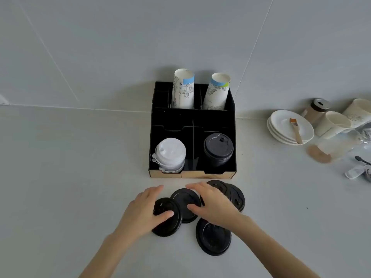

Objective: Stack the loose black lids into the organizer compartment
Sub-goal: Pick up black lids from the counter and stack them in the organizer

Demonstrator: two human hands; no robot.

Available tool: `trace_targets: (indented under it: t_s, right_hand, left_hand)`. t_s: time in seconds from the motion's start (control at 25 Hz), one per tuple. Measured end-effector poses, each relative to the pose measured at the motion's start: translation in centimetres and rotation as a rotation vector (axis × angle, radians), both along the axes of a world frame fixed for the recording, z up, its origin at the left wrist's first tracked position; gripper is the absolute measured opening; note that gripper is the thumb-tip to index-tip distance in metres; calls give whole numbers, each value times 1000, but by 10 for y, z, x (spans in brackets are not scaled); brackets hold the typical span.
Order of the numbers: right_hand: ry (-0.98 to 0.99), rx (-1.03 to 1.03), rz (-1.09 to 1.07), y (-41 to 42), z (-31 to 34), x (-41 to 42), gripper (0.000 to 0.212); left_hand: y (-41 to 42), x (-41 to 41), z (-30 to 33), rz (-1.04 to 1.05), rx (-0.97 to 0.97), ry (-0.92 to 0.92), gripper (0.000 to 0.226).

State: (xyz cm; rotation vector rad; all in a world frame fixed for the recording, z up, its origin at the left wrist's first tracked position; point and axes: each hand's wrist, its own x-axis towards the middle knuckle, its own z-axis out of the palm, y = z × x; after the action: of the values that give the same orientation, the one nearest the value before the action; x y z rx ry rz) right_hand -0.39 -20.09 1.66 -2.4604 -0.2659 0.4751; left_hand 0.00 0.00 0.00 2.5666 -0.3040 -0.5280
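Black loose lids (pixel 185 204) sit scattered on the table (pixel 80 177) at 6 o'clock from the organizer (pixel 192 174), whose front-right compartment already holds a black stack (pixel 218 150). Left hand (pixel 145 209) lies flat on the 9 o'clock lid, fingers (pixel 167 214) spread loosely, clamped on nothing. Right hand (pixel 212 203) hovers with fingers apart over the middle ones, probably to gather them into one pile.

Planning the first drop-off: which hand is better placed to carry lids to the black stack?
Probably the right hand: it lies over the loose lids just below the black stack in the organizer's front-right compartment.
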Motion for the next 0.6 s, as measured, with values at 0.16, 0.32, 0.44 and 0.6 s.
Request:
trace_targets:
  t_s: [0.16, 0.32, 0.44, 0.6]
  right_hand:
    - [-18, -26, 130, 18, -15, -3, 52]
    - [-40, -34, 197, 26, -29, -7, 59]
    - [-44, -29, 209, 29, -36, -11, 63]
    - [-38, -28, 226, 34, -41, -12, 63]
  left_hand:
    - [6, -9, -15, 12, -2, 44, 88]
    - [11, -19, -30, 36, -10, 67, 98]
    - [16, -27, -38, 22, -20, 62, 98]
    - [21, -29, -43, 14, -10, 8, 90]
